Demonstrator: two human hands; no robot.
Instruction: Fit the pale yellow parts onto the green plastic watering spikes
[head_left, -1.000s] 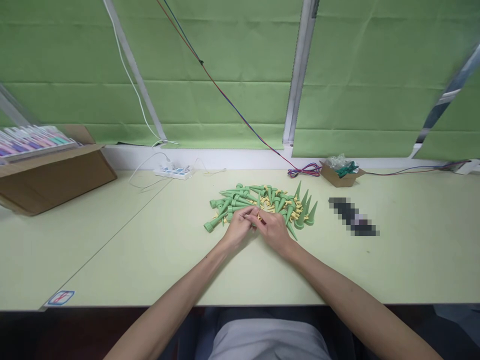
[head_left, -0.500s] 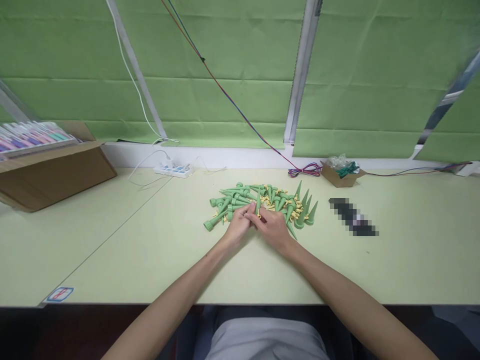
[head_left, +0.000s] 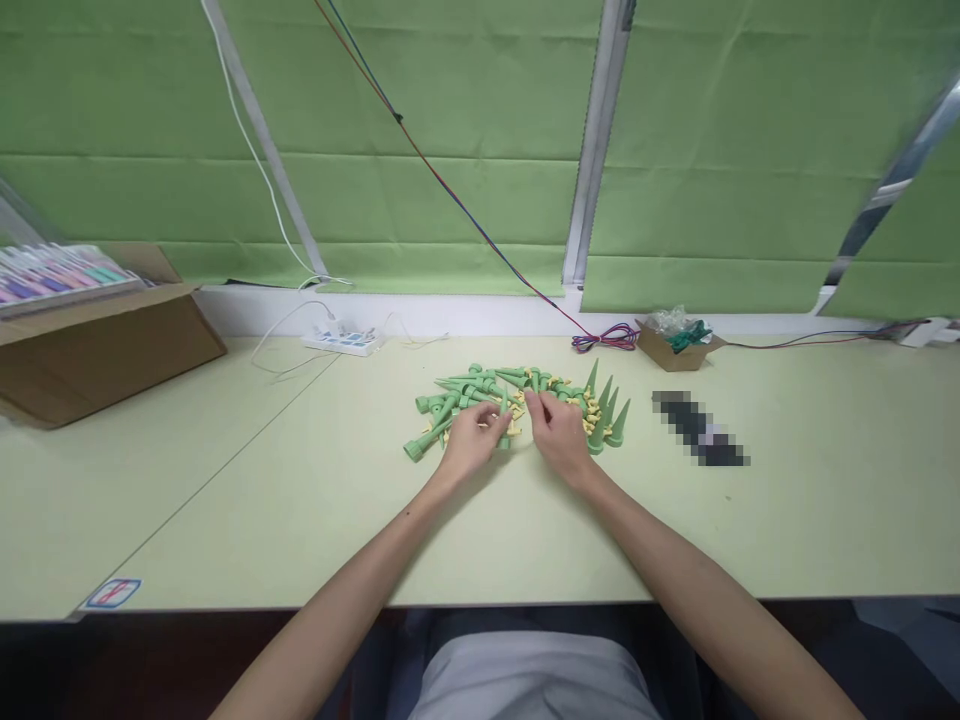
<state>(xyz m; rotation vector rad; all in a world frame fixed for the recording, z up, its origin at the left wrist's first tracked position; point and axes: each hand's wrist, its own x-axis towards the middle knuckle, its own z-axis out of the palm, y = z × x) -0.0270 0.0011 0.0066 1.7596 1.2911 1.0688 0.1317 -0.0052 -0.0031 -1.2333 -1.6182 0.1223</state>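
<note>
My left hand (head_left: 471,440) pinches a green plastic watering spike (head_left: 504,402), its point upward and a small yellow valve piece (head_left: 514,431) at its lower side. A little to the right, my right hand (head_left: 561,438) is closed, thumb and fingers together at the pile's near edge; whatever lies between them is hidden. Beyond both hands spreads a loose heap of green spikes (head_left: 447,405), mostly lying down. Small yellow valves (head_left: 595,412) are strewn among them. At the heap's right end several spikes (head_left: 618,426) stand upright on their caps.
A cardboard box (head_left: 112,350) of coloured pens or similar sticks is at the left. A white power strip (head_left: 341,341) and bundled red-blue wire (head_left: 606,338) lie along the wall. A small carton (head_left: 667,352) holds plastic bags. A blurred dark object (head_left: 701,430) lies at right.
My hands were together on one spike with its yellow piece. They are apart now: the left keeps the spike, lower and slightly left, while the right has let go and moved right.
</note>
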